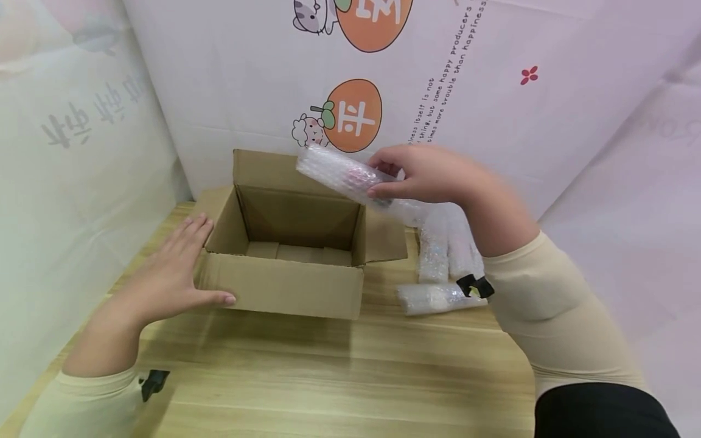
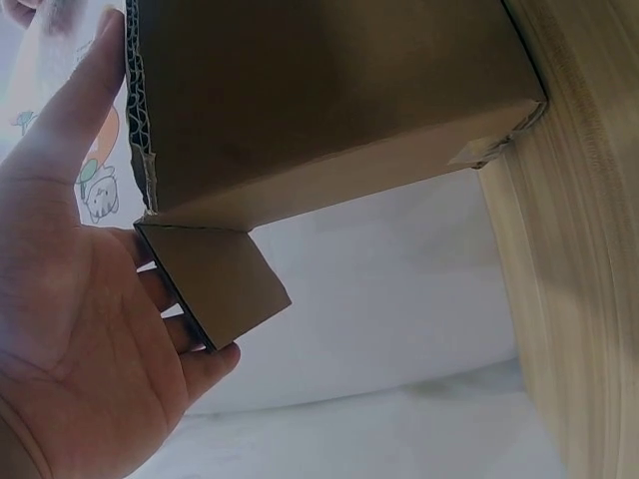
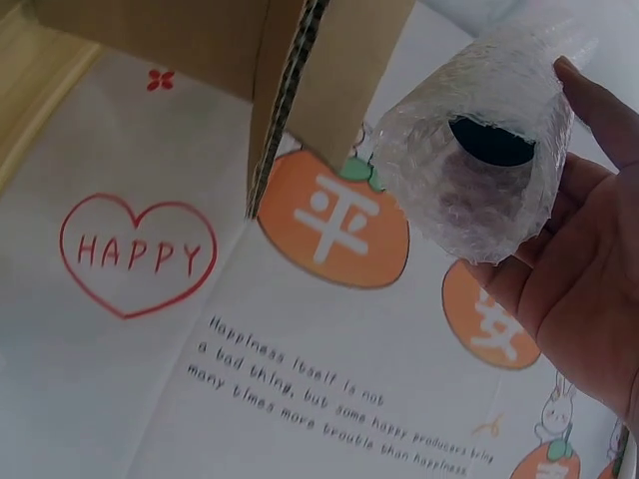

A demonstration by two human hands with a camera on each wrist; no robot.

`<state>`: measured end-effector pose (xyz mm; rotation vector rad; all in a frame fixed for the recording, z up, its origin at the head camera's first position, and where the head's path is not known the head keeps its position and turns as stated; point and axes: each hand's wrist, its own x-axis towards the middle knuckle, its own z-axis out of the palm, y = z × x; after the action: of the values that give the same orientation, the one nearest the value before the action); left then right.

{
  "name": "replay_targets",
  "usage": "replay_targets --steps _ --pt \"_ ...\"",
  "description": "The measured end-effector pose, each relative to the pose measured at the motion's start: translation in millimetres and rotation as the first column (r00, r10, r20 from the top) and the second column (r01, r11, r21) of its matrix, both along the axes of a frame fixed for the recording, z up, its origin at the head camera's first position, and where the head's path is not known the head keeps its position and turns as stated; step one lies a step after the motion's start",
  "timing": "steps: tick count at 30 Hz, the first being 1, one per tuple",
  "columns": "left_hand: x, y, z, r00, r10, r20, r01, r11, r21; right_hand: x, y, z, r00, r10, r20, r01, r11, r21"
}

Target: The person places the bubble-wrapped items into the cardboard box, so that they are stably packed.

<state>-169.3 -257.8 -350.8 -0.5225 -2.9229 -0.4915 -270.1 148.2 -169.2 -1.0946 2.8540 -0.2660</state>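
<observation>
An open cardboard box (image 1: 290, 286) stands on the wooden table, its flaps folded outward and its visible floor bare. My left hand (image 1: 170, 274) rests along the box's left side, fingers over the left flap (image 2: 215, 284) and thumb against the front panel. Above the box's back right corner, my right hand (image 1: 421, 173) grips a bubble-wrapped roll (image 1: 339, 173) between thumb and fingers. The right wrist view looks into the end of this roll (image 3: 479, 100), where something dark and round shows inside. The wrap hides what it is.
Several more bubble-wrapped rolls (image 1: 435, 249) lie to the right of the box, partly behind my right forearm. One of them, a front roll (image 1: 429, 299), lies crosswise. A printed white sheet (image 1: 471, 97) hangs behind the wooden table (image 1: 350, 371), with pale sheets on both sides.
</observation>
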Motion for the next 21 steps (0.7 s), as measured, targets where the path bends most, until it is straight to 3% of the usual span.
replay_targets --steps 5,12,21 --pt "1.0 -1.1 0.7 1.000 0.001 0.003 -0.001 1.000 -0.007 -0.2 -25 -4.3 0.997 0.070 0.022 -0.070 0.998 -0.005" --pt "3.1 -1.1 2.2 1.000 0.003 0.006 -0.003 1.000 -0.021 0.5 -58 -12.0 0.994 0.107 0.037 -0.109 0.991 0.076" --pt "2.5 -1.2 1.3 1.000 0.006 0.006 -0.006 1.000 -0.019 -3.1 -88 -36.5 0.978 0.167 0.125 -0.185 0.972 0.146"
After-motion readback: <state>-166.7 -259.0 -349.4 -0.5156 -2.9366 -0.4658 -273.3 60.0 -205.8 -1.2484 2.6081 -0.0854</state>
